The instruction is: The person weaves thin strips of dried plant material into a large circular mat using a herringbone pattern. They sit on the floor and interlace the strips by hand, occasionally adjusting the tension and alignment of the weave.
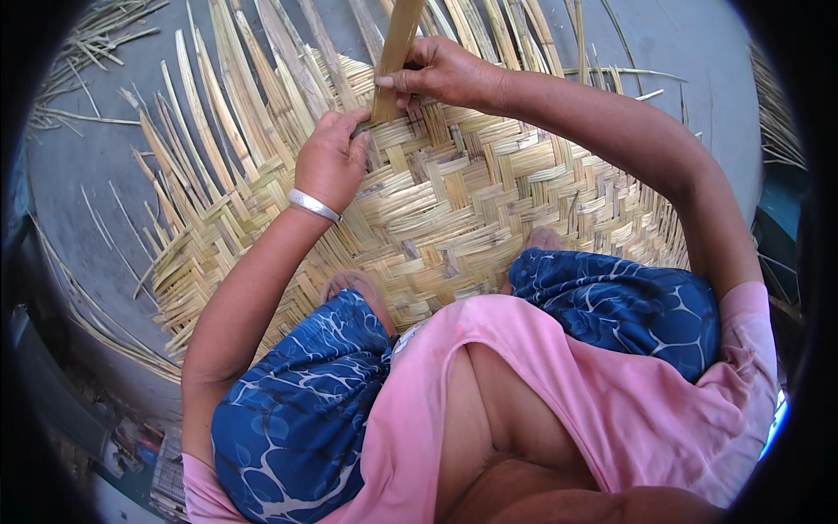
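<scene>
A partly woven mat point(419, 223) of pale, flat cane-like strips spreads beneath me, loose strip ends fanning out along its far edge. My right hand point(441, 74) is closed around a broad yellowish strip point(400, 39), which stands up from the weave near the far edge. Beside the strip's lower end, my left hand point(332, 157) rests on the mat with curled fingers. Its index fingertip is at the strip's base, and whatever lies under its other fingers is hidden. A silver bangle point(314, 206) circles the left wrist.
My feet point(353, 284) are on the mat's near part. Long unwoven strips point(240, 87) reach over the grey floor point(74, 170). Piles of thin stalks lie at the far left point(83, 57) and right edge point(772, 105). Assorted items point(144, 445) sit at the lower left.
</scene>
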### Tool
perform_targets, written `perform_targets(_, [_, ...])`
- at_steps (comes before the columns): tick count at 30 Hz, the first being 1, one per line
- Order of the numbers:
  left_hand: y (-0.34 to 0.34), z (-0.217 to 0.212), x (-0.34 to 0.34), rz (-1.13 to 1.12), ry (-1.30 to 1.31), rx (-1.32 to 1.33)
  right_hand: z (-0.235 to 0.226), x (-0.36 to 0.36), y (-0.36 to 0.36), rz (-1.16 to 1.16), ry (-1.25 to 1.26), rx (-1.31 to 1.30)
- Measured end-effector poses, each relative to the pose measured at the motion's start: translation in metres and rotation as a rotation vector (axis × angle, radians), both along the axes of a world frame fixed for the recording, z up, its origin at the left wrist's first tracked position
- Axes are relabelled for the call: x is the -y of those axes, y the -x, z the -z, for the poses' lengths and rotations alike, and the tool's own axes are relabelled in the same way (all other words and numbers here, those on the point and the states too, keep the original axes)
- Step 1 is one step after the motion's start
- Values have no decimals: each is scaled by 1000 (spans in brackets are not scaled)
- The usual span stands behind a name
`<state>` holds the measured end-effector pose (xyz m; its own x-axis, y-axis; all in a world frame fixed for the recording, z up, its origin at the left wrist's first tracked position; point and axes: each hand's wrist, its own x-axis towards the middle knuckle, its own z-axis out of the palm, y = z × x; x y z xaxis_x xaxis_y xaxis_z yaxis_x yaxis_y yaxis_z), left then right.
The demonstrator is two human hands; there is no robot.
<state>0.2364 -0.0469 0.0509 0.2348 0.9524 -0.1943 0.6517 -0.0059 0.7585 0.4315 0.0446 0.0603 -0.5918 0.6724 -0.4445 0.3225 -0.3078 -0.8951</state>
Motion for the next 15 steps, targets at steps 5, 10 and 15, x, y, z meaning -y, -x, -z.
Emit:
perform_targets(5, [-2,-4,3,44,-114,-25,4,-7,1,61,129,22])
perform_targets(10, [1,-6,3,28,-107,69,7,-9,-5,122,205,-35])
perform_targets(15, [-1,-6,2,45,-96,45,8,-8,-8,144,209,-40])
